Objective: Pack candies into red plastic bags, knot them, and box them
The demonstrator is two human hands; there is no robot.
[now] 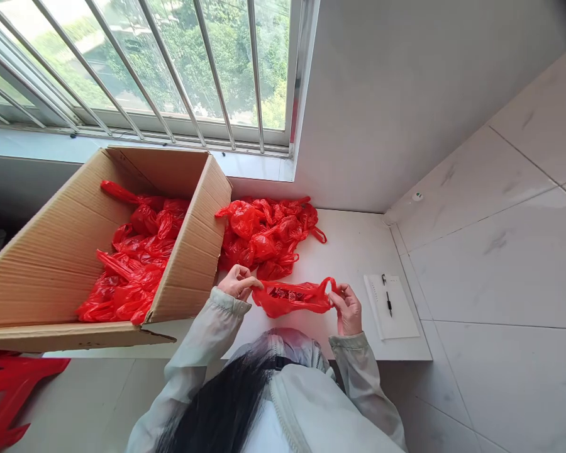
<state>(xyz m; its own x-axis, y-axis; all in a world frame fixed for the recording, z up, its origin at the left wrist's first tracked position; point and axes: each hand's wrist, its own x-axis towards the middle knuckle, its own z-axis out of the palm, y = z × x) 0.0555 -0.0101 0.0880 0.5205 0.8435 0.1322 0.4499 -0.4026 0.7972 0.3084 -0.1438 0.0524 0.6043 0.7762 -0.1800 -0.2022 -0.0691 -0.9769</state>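
Observation:
My left hand [238, 282] and my right hand [347, 308] each grip one end of a red plastic bag [292, 298], stretched between them just above the white table [353, 251]. The bag holds something dark and small inside. My right hand pinches its handles at the right end. Behind the bag lies a pile of several filled red bags [266, 236] on the table. To the left, an open cardboard box [56, 251] holds several more red bags [134, 251].
A white notepad [396, 311] with a black pen [387, 301] lies at the table's right side. The window sill and barred window [170, 69] are behind the box. Red plastic pieces [4, 390] lie on the tiled floor at lower left.

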